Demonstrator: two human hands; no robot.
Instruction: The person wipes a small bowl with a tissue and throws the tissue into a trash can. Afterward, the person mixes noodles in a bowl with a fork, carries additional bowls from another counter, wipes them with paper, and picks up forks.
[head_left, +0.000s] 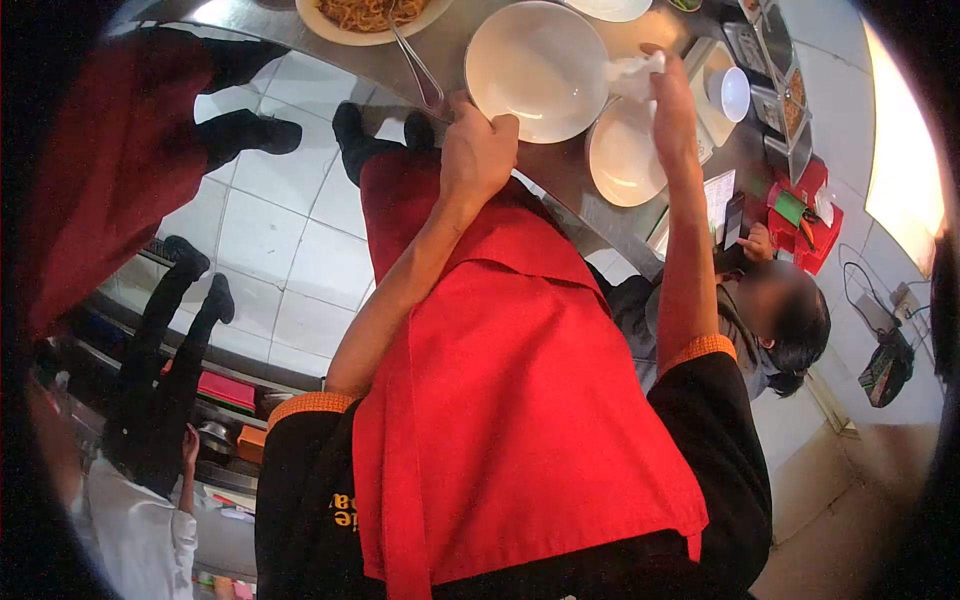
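My left hand [480, 148] grips the near left rim of a white bowl [537, 70], its fingers wrapped round the edge. The bowl is tilted so its inside faces me. To its right, my right hand [668, 95] is closed on a crumpled white cloth or tissue [636, 74], which reaches the bowl's right side. A white plate [624, 152] lies on the steel counter beneath my right hand. Left of the bowl, a plate of noodles [370, 18] has a metal utensil [418, 66] resting in it.
The steel counter [600, 215] carries food trays [765, 100] and a small white bowl [732, 93] at the right. A person [780, 310] holding a phone sits at the right. Other people stand at the left on the tiled floor.
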